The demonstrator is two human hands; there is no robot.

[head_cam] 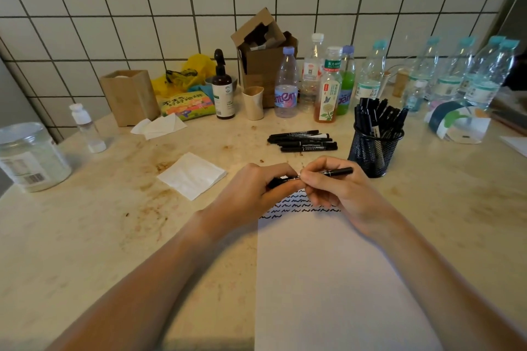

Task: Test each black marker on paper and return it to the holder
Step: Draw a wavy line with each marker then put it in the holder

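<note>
Gripping one marker [328, 173], both hands [288, 188] hover over paper's [336, 279] top edge.

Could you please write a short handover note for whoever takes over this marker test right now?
Left hand and right hand both grip one marker over the paper; whether its cap is on cannot be seen.
Holder, right of the hands, is full of markers.
A loose pile lies on the table behind the hands.
Done: rows of squiggles at the paper's top.
Left: return this marker, then probably test the loose pile.
</note>
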